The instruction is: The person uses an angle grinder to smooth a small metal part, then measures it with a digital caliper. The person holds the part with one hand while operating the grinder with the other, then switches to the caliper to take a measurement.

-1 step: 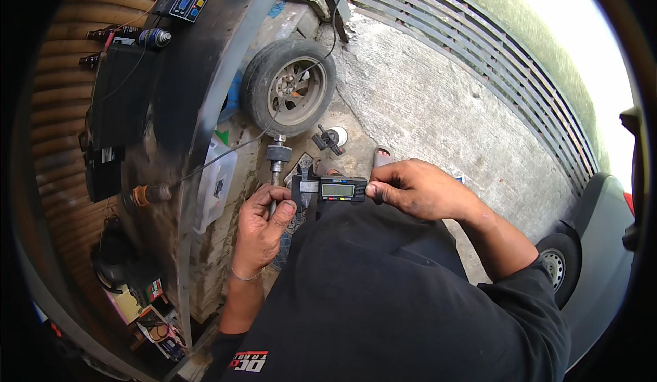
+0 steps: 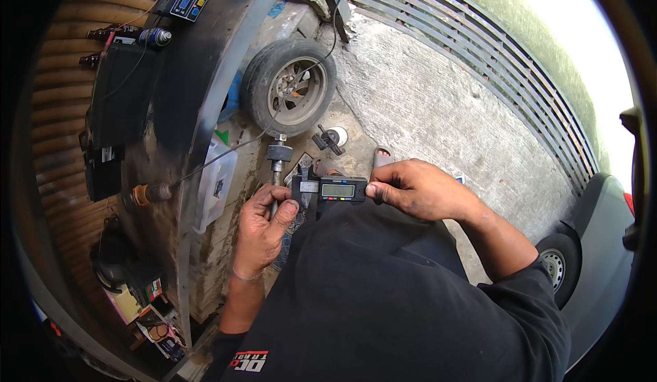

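Note:
My left hand [image 2: 259, 233] is closed around the lower end of a metal shaft [image 2: 278, 154], which stands roughly upright with a thick dark collar and a nut-like top end. My right hand [image 2: 428, 196] pinches the right end of a black digital caliper [image 2: 339, 189] between thumb and fingers. The caliper lies level in front of my dark shirt, its display facing up. Its jaws are at the fingertips of my left hand, beside the shaft. Whether they touch the shaft is hidden by the fingers.
A worn metal-edged bench [image 2: 171, 108] runs along the left, with a spray can [image 2: 156, 37] on it. Below it stand a wheel with tyre [image 2: 291, 87] and a clear plastic bin [image 2: 216, 183]. A cable hangs across. A slatted gate [image 2: 479, 46] and a parked vehicle [image 2: 602, 272] are right.

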{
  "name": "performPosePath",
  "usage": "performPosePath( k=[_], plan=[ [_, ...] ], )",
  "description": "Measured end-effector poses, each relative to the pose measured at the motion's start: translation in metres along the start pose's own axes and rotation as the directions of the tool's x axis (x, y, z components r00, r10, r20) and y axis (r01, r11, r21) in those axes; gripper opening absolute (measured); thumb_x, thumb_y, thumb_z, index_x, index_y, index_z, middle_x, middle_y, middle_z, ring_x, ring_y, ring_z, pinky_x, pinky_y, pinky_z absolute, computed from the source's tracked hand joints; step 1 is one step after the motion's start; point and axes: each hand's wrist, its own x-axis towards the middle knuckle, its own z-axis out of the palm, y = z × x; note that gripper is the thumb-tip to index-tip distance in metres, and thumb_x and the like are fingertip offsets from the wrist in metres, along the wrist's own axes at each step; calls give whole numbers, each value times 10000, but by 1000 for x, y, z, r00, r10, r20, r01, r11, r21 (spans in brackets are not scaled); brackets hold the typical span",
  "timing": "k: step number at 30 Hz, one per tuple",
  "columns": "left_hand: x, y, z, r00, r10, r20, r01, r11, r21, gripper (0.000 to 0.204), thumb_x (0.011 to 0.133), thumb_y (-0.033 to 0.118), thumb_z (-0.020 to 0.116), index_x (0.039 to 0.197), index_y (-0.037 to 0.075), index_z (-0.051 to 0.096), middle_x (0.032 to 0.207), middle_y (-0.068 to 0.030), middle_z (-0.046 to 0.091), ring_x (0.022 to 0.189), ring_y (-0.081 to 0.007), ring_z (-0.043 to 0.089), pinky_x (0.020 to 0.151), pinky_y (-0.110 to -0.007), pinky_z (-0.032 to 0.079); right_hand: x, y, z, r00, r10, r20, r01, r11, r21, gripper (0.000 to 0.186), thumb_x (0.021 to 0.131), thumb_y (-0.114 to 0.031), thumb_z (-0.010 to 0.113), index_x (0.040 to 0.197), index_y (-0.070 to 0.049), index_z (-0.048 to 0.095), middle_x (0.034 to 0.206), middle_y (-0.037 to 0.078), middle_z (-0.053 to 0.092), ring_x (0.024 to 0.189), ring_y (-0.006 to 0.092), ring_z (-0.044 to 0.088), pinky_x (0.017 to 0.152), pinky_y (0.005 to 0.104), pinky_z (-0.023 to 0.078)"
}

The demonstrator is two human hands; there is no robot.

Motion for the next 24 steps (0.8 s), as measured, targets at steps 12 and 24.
performPosePath(
  k=[12, 24],
  plan=[
    [0, -14, -1, 997, 48, -58, -48, 999, 10, 242, 939, 194, 795, 951, -26, 695, 906, -5, 554, 814, -92, 492, 732, -245, 412, 2, 1, 5, 999, 10, -40, -10, 1000, -22, 416, 1055, -426, 590, 970, -32, 690, 736, 107, 614, 704, 228, 587, 702, 399, 470],
    [-4, -19, -2, 995, 92, -33, -90, 994, 54, 219, 954, 171, 787, 1004, -10, 674, 925, 23, 596, 706, -22, 517, 750, -209, 524, 4, 3, 6, 999, 33, 35, -33, 999, 2, 455, 1060, -460, 547, 1035, -33, 701, 776, 150, 676, 769, 309, 674, 757, 431, 503]
  ],
)
